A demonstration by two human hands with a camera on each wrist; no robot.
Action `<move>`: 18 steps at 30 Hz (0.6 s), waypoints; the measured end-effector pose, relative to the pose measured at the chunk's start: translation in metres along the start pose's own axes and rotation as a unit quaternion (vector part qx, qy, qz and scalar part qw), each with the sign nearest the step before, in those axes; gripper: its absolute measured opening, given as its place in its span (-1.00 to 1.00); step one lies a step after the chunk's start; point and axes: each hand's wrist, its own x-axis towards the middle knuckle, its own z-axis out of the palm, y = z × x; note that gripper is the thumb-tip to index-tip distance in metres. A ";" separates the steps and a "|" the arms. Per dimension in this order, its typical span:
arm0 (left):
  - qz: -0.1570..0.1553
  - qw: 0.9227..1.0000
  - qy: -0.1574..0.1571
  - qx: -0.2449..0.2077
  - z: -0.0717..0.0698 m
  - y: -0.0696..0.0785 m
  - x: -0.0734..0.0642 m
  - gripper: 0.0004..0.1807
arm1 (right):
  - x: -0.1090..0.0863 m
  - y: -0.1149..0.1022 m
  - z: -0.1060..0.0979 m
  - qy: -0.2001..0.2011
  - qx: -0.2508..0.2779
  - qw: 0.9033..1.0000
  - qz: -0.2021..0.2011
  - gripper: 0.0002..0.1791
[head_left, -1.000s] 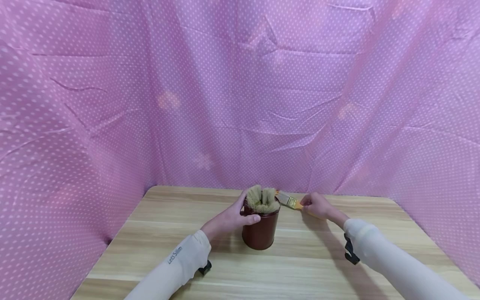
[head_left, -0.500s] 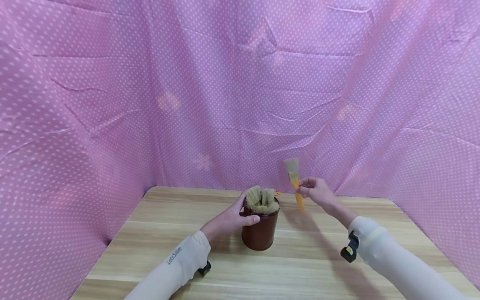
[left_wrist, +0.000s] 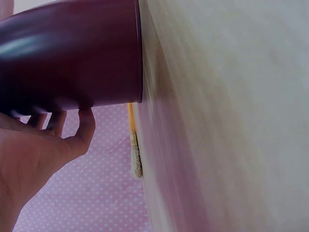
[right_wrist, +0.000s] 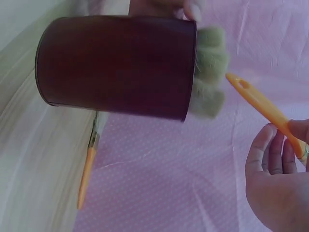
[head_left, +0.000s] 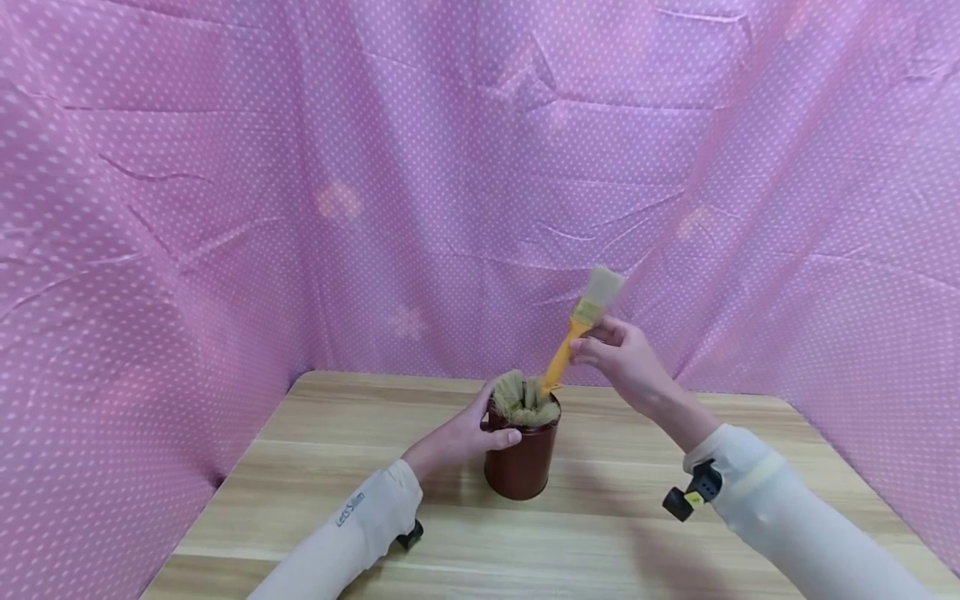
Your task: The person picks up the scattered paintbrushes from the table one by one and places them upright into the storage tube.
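Note:
A dark red can (head_left: 519,467) stands upright on the table, with several pale brush bristles (head_left: 525,408) poking out of its mouth. My left hand (head_left: 457,437) grips its left side, thumb across the front near the rim. My right hand (head_left: 626,362) pinches a paintbrush (head_left: 562,357) by its orange handle, bristles up. The handle's lower end points at the can's mouth; in the right wrist view this brush's tip (right_wrist: 231,77) is just off the bristles. Another paintbrush (left_wrist: 135,145) lies on the table behind the can, its orange handle (right_wrist: 87,176) reaching out to the right.
The wood-grain table (head_left: 375,517) has rounded far corners. Pink dotted cloth (head_left: 480,183) hangs closely behind it and at both sides. A black wrist camera (head_left: 693,492) is strapped at the right sleeve.
My right hand has lifted the paintbrush off the table, turned it bristles up and carried it left over the can. My left hand and the can have stayed in place.

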 end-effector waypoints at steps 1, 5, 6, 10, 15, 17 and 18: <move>0.000 1.000 -0.001 0.001 0.000 0.000 0.000 -0.07 | 0.000 -0.001 0.004 -0.002 -0.020 1.000 0.002 -0.60; -0.003 1.000 -0.005 -0.002 0.001 0.000 0.000 -0.07 | -0.002 -0.001 0.016 -0.039 -0.124 0.991 0.030 -0.58; -0.004 1.000 -0.007 -0.005 0.001 0.000 0.001 -0.07 | -0.003 -0.001 0.018 -0.052 -0.153 0.986 0.035 -0.57; -0.007 1.000 -0.008 -0.005 0.001 -0.001 0.002 -0.05 | -0.006 -0.002 0.023 -0.088 -0.236 0.967 0.032 -0.57; -0.001 1.000 -0.003 0.009 0.002 -0.001 0.003 0.01 | -0.007 -0.003 0.024 -0.100 -0.258 0.961 0.013 -0.65; -0.002 1.000 -0.002 0.006 0.002 -0.001 0.002 0.03 | -0.006 -0.002 0.026 -0.107 -0.273 0.956 0.002 -0.68; -0.003 1.000 0.000 0.005 0.002 -0.001 0.002 0.05 | -0.005 -0.002 0.027 -0.110 -0.282 0.953 -0.005 -0.69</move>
